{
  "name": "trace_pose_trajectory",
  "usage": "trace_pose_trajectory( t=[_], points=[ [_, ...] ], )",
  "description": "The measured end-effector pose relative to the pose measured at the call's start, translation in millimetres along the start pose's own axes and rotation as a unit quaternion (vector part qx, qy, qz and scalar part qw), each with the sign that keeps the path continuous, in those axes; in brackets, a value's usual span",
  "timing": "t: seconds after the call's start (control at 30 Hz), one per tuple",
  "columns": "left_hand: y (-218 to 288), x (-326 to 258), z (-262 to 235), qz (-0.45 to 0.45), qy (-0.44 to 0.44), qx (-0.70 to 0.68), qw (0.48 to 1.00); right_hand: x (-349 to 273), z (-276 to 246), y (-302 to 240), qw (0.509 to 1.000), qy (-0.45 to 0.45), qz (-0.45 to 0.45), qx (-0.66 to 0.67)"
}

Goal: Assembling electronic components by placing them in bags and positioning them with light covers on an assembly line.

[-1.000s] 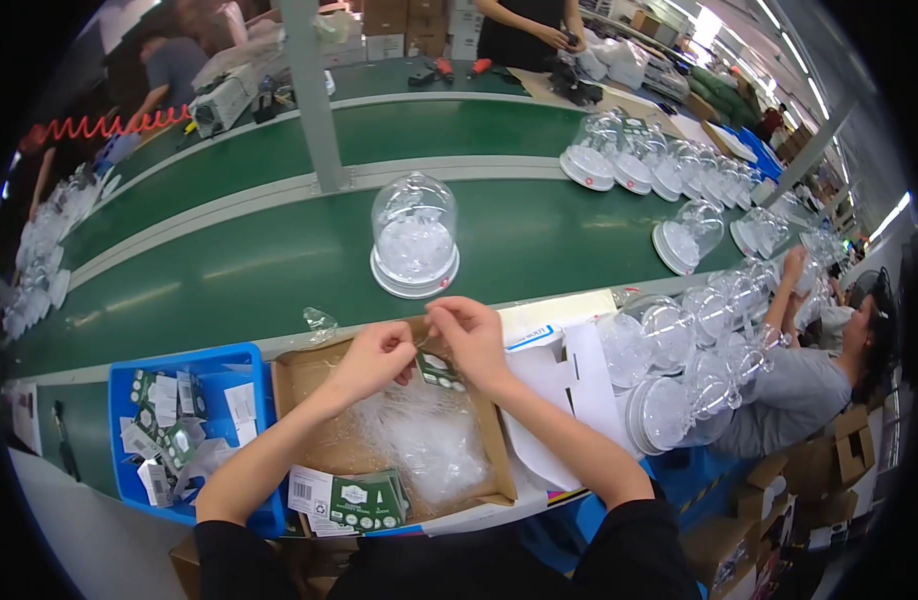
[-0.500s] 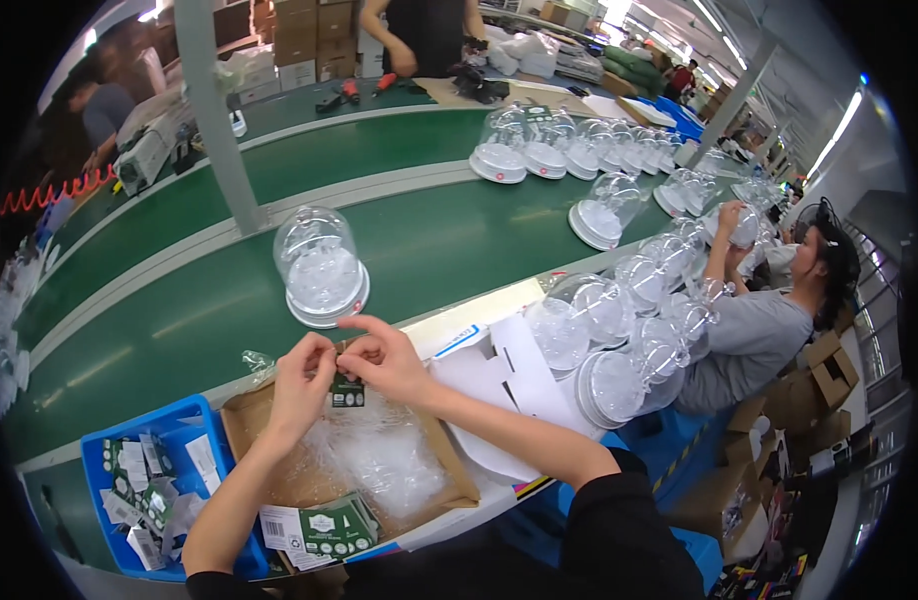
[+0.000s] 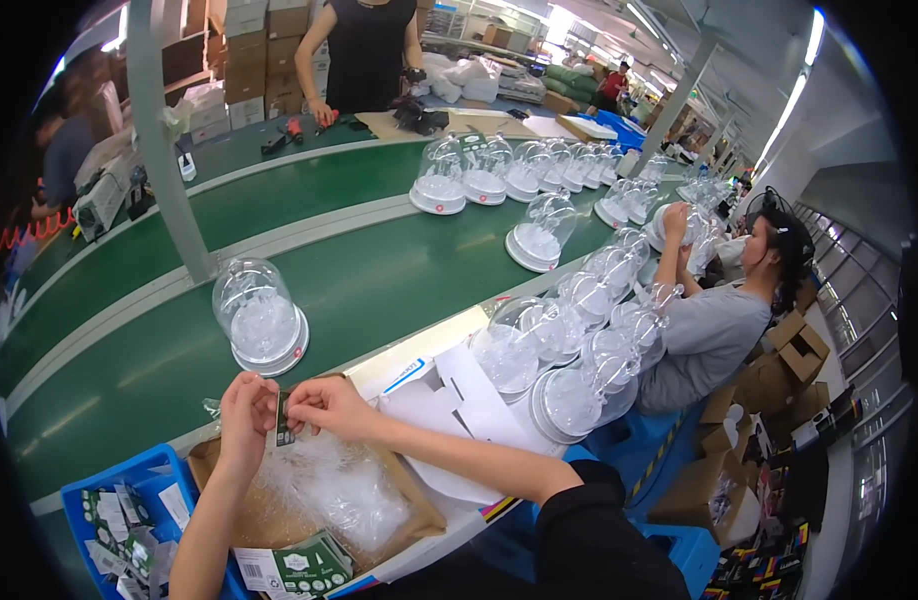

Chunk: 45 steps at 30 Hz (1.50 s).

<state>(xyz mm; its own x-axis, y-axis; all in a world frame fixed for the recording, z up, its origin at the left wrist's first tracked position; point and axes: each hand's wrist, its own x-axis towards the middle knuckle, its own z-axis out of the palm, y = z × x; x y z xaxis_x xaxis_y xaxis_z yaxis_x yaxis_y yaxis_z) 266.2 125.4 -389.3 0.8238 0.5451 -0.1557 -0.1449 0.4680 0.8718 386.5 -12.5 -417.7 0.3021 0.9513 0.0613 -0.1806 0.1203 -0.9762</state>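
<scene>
Above an open cardboard box, my left hand point(image 3: 246, 420) and my right hand point(image 3: 331, 408) are close together with bent fingers. Between them they pinch a small dark green tag point(image 3: 283, 424), held upright from both sides; my fingertips partly hide it. Clear plastic bags point(image 3: 329, 490) fill the cardboard box point(image 3: 426, 520) beneath. Green-and-white printed cards point(image 3: 297, 566) lie at its near edge. Just beyond my hands, a clear dome on a white round base point(image 3: 269, 340) stands on the green conveyor belt point(image 3: 379, 290).
Left of the box, a blue bin point(image 3: 74, 500) holds several green-and-white tags. White cardboard point(image 3: 459, 400) and clustered clear domes point(image 3: 569, 395) stand to the right. A co-worker in grey point(image 3: 709, 330) handles a dome there. More domes point(image 3: 441, 180) line the far belt, past a grey post point(image 3: 169, 150).
My view has shifted, so the scene sits further left and lower. The tag, which hung below my fingers, now stands upright between both hands, and my right fingers have folded in.
</scene>
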Motion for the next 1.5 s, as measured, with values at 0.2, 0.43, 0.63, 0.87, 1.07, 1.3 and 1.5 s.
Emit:
trace_pose_trajectory(
  t=[0.2,0.43,0.63,0.87,1.07,1.3,1.5],
  points=[
    [7.8,-0.4,-2.3,-0.025,-0.013,-0.009,1.0,1.3,-0.7,0.5,1.0,0.002,0.018,-0.008],
    [5.8,-10.5,17.4,0.11,-0.05,0.249,0.961,2.8,0.3,0.4,0.996,0.086,-0.003,0.017],
    [8.4,-19.1,28.5,0.116,-0.065,0.307,0.942,3.7,0.4,-4.1,0.989,0.121,-0.056,0.058],
    [0.0,-11.3,18.7,0.129,-0.062,0.281,0.949,1.3,-2.1,-12.1,0.99,0.121,0.002,0.079],
    [2.7,-11.5,20.9,0.129,-0.047,0.276,0.951,0.8,-4.9,-11.8,0.993,0.105,0.005,0.054],
    [1.9,-13.2,20.8,0.163,-0.056,0.288,0.942,2.9,-2.9,-3.1,0.994,0.1,-0.008,0.04],
    [7.4,-16.3,26.2,0.156,-0.033,0.29,0.944,2.0,-1.8,-5.8,0.992,0.112,-0.019,0.057]
  ],
)
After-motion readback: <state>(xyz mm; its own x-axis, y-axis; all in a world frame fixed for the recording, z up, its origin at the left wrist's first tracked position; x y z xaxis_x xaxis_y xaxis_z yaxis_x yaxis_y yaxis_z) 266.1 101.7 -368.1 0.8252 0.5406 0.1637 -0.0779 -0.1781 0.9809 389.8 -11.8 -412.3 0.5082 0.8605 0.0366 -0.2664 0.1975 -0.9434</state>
